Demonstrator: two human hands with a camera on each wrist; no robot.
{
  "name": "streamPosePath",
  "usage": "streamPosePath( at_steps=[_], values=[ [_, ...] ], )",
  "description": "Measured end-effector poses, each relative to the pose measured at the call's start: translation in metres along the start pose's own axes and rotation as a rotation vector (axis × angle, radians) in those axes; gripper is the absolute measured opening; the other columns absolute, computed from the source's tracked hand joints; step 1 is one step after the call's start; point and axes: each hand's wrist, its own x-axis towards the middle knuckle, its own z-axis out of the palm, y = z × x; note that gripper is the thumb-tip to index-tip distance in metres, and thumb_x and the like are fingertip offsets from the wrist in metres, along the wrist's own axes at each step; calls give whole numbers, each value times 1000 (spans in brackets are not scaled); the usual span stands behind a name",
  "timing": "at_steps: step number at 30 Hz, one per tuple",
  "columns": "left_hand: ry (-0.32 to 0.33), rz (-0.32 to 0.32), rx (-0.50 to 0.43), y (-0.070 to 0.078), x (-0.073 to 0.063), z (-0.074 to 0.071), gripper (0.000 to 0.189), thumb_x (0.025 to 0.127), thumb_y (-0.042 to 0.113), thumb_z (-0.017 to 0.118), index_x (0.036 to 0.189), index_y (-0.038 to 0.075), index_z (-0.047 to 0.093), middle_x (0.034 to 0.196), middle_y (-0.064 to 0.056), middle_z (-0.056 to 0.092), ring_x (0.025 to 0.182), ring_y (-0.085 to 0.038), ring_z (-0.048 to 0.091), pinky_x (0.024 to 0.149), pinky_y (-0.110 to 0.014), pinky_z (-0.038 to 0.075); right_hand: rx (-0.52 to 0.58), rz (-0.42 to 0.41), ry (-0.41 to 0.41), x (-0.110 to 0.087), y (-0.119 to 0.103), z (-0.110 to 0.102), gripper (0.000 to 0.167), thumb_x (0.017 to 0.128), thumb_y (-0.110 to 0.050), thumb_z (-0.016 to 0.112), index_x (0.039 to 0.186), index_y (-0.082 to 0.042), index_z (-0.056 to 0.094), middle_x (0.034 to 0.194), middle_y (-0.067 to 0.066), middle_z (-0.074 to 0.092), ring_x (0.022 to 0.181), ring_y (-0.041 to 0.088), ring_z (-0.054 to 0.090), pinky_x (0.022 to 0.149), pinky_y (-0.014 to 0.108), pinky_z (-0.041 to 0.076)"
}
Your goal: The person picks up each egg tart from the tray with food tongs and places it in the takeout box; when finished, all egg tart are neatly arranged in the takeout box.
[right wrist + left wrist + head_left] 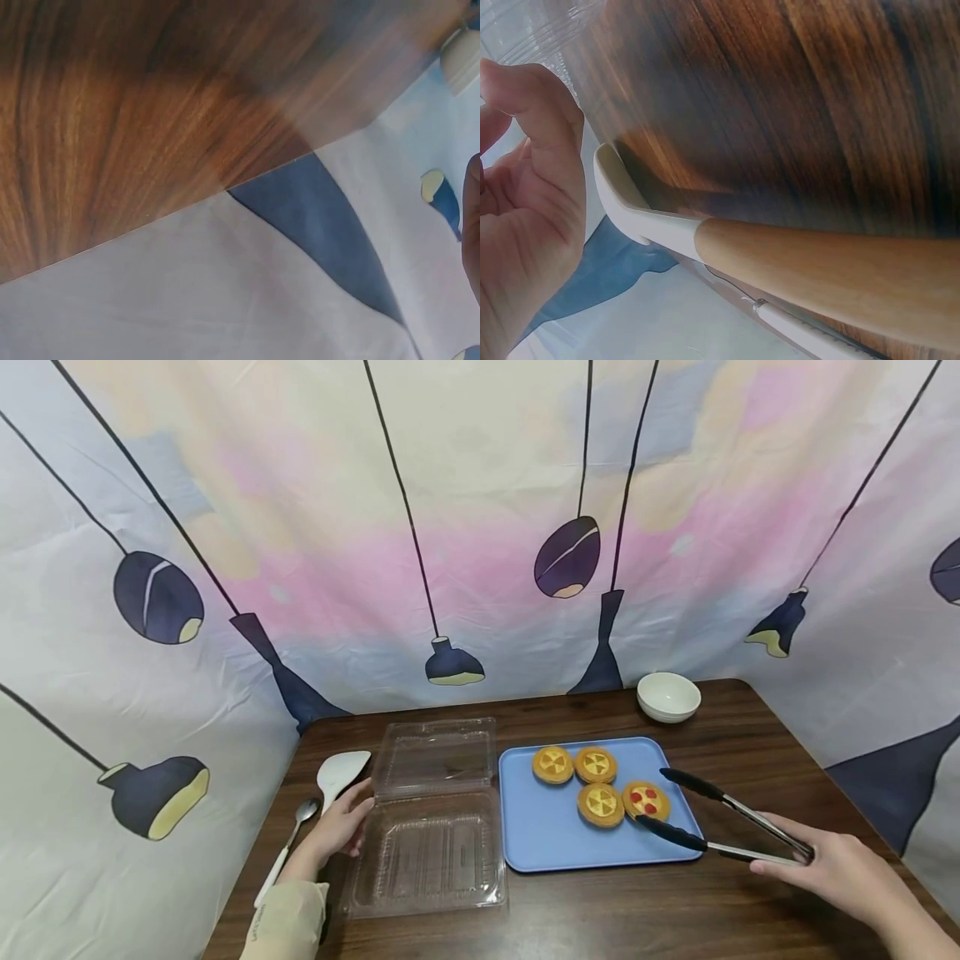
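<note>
My right hand (843,868) grips a pair of tongs (738,852) with black tips and metal arms, spread apart over the right part of a blue tray (547,843). One tip is at the lower edge of a tart with red pieces (647,801); the other is above and to its right. Three tarts with yellow wedges (555,764) sit beside it on the tray. My left hand (339,827), its fingers loosely bent, is at the left edge of a clear plastic clamshell box (431,852), whose lid (438,752) lies folded back.
Left of the box lie a white rice paddle (341,772) with a wooden-coloured handle (817,277) and a spoon (306,810) with a white handle. A white bowl (668,697) stands at the table's back right. A patterned cloth (495,527) hangs behind the table.
</note>
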Motion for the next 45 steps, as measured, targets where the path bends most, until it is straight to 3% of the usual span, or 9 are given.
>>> streamPosePath(
  at_steps=[11, 19, 27, 31, 38, 41, 45],
  values=[
    [0, 4, -4, 1, -1, 0, 54, 105, 20, 43, 152, 6, 20, 61, -5, 44, 44, -15, 46, 44, -31, 47, -72, -36, -46, 6, -3, 8, 94, 73, -70, 66, 138, -4, 51, 58, -1, 36, 54, 17, 39, 45, 33, 28],
    [-3, -6, -4, -1, 0, 0, 56, 105, 23, 44, 152, 7, 19, 62, -5, 44, 45, -16, 46, 44, -32, 47, -122, -53, -5, 6, -5, 7, 88, 73, -72, 63, 135, -10, 57, 57, -2, 35, 54, 17, 39, 45, 33, 29],
    [-3, -7, -6, -1, 1, 0, 55, 105, 22, 44, 152, 7, 20, 62, -6, 44, 45, -17, 46, 44, -32, 47, -123, -40, -13, 6, -7, 2, 87, 75, -72, 62, 137, -12, 55, 58, -1, 39, 54, 17, 39, 46, 33, 30],
    [-1, -10, -3, -2, 0, 0, 55, 105, 21, 43, 152, 7, 20, 64, -6, 45, 46, -16, 45, 44, -32, 47, -111, -46, 26, 6, -10, 1, 86, 75, -70, 64, 137, -11, 55, 57, -2, 36, 53, 17, 37, 46, 33, 29],
    [0, -19, -23, -5, 1, 0, 54, 105, 21, 43, 152, 9, 21, 65, -6, 44, 48, -15, 44, 45, -30, 47, -82, -90, 123, 9, -28, 2, 81, 74, -67, 69, 133, -12, 59, 58, -3, 45, 55, 17, 39, 45, 33, 28],
    [-3, -13, -25, -4, 0, 0, 54, 104, 21, 43, 152, 9, 20, 65, -5, 44, 48, -15, 45, 45, -30, 47, -62, -101, 111, 10, -41, 3, 82, 75, -66, 68, 134, -11, 58, 63, -2, 51, 58, 18, 41, 46, 33, 29],
    [-11, -9, -28, -3, -1, 0, 55, 105, 22, 43, 152, 8, 19, 65, -5, 44, 48, -15, 44, 45, -30, 47, -38, -116, 94, 11, -62, 7, 80, 76, -67, 67, 135, -15, 58, 59, -5, 40, 55, 16, 38, 45, 32, 27]
  ],
)
